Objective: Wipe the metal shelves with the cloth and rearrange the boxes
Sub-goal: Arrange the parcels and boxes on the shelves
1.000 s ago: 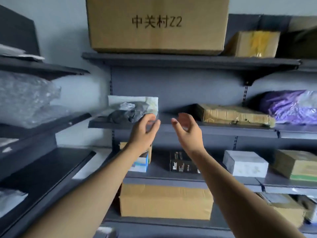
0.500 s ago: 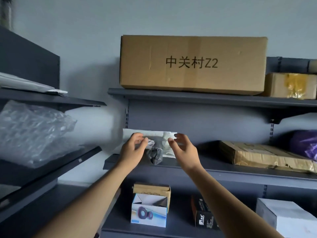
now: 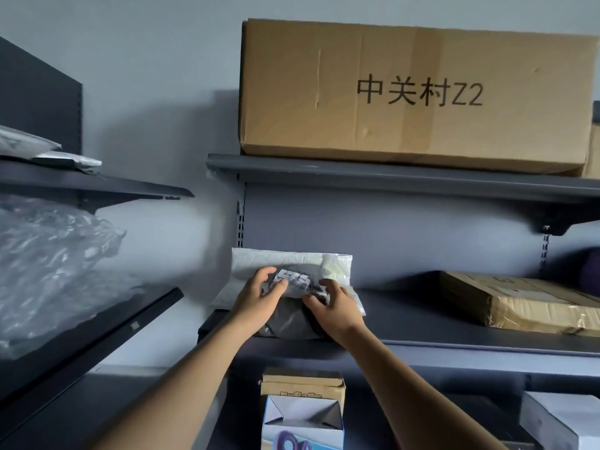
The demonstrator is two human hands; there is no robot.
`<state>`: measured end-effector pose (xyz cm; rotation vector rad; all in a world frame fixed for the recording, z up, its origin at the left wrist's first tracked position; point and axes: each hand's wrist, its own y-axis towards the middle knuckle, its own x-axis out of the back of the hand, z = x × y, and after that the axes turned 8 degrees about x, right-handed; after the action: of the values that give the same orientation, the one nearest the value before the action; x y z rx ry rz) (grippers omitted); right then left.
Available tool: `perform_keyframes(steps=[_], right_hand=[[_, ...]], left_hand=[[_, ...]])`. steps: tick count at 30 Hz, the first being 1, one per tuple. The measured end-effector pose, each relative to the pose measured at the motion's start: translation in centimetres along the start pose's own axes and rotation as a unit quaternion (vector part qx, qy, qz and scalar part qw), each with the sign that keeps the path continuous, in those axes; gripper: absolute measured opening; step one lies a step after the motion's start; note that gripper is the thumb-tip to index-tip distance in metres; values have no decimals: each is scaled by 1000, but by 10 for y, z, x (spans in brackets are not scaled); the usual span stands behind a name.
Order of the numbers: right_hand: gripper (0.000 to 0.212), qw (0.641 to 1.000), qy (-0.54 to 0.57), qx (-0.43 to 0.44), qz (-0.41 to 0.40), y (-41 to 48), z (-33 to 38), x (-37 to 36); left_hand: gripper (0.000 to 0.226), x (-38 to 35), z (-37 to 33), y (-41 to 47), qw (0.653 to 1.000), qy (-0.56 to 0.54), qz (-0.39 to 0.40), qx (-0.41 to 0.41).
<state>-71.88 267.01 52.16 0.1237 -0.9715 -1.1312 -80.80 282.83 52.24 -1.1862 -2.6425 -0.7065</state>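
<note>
Packet [image 3: 290, 319] between both hands' fingers [image 3: 278, 286]

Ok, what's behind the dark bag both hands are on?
A white mailer upright against the back panel; the dark bag, left hand and right hand cover its lower part.

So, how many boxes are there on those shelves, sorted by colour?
Brown cardboard boxes: 4, one cut off at the right edge
White boxes: 2
Total: 6
</note>
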Motion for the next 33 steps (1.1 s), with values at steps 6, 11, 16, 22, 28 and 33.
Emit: perform_keyframes(steps=[6,11,16,22,28,33], right_hand=[[62,1000,-3,-7,4,10,-11,-9],[58,1000,-8,1,7,7,-13,-8],[59,1000,-9,1,5,1,-13,-2],[60,1000,-2,13,-5,0,-14,-1],[64,1000,24,8,-12,0,-14,-1],[60,999,32,5,-15,-7,-4,3]], left_hand=[[38,7,20,14,998,22,51,12],[37,8,23,13,999,1,52,6],[26,6,23,9,999,5,45,2],[30,7,24,6,999,15,38,-12],[29,7,25,5,1000,6,14,-28],[28,6,19,-6,999,15,-15,-40]])
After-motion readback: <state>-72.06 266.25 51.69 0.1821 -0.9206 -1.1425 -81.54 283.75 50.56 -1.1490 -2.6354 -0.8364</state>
